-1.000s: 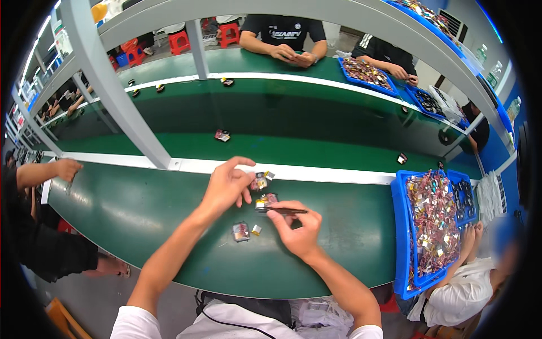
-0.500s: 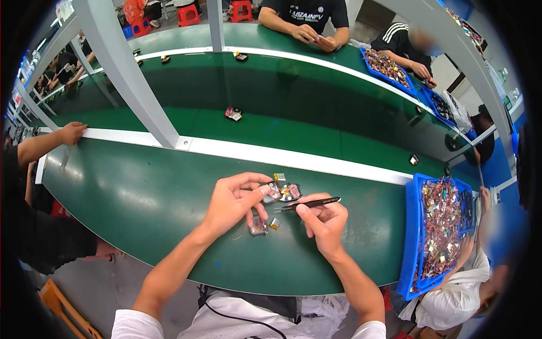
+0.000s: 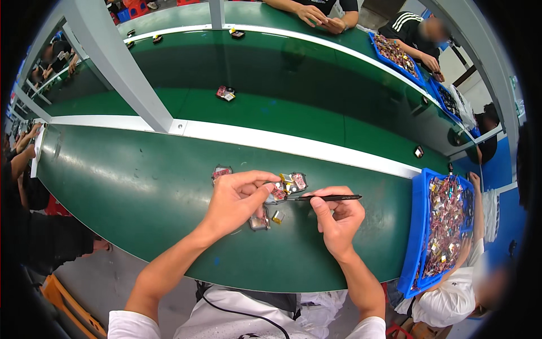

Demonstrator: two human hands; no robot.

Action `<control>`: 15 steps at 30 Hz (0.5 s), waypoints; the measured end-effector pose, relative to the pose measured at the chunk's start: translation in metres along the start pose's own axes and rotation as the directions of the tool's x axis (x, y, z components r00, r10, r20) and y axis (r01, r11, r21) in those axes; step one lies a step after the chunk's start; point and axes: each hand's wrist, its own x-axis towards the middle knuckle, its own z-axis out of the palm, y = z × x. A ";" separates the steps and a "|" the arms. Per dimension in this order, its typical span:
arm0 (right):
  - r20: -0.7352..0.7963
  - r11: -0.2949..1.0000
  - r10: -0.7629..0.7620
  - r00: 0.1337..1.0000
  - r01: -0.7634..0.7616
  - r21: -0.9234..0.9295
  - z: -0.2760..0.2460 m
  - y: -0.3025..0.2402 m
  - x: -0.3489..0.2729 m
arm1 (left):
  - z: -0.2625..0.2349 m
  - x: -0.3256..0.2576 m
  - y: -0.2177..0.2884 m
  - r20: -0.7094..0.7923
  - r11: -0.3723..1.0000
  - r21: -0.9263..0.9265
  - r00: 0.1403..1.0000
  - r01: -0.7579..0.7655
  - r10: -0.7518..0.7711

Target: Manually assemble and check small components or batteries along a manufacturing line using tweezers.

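My left hand has its thumb and fingers closed on a small electronic unit with pink and silver parts in a dark shell. In my right hand is a pair of black tweezers, held nearly level with the tips pointing left at that unit. A similar open-shelled unit lies just beyond it. Another unit sits under my left fingertips, beside a small silver-yellow battery cell. One more unit lies behind my left hand, partly covered by it.
A blue tray heaped with small parts stands at the right table edge. Past the white rail runs a green conveyor belt with scattered units. A grey post rises left. Co-workers sit across and at both sides.
The tweezers have swung level and their tips have come to the unit in my left hand. A unit now shows behind my left hand. The neighbour's hand at the left has left the rail.
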 end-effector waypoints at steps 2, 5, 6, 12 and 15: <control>-0.025 0.997 -0.054 0.998 0.053 -0.052 0.001 0.001 0.002 | -0.002 0.001 -0.006 -0.015 1.000 0.009 1.000 -0.014 0.014; -0.015 0.985 -0.101 0.995 0.098 -0.140 0.000 0.003 0.004 | 0.001 0.003 -0.011 -0.051 0.998 0.042 0.998 -0.046 0.049; 0.015 0.962 -0.155 0.988 0.155 -0.223 -0.001 0.005 0.005 | 0.002 0.003 -0.012 -0.077 0.996 0.067 0.995 -0.065 0.070; 0.066 0.909 -0.206 0.976 0.216 -0.357 0.002 0.004 0.006 | 0.002 0.003 -0.015 -0.067 0.987 0.128 0.993 -0.093 0.102; 0.089 0.891 -0.221 0.971 0.239 -0.386 0.003 0.003 0.006 | 0.003 0.003 -0.014 -0.074 0.980 0.162 0.989 -0.113 0.126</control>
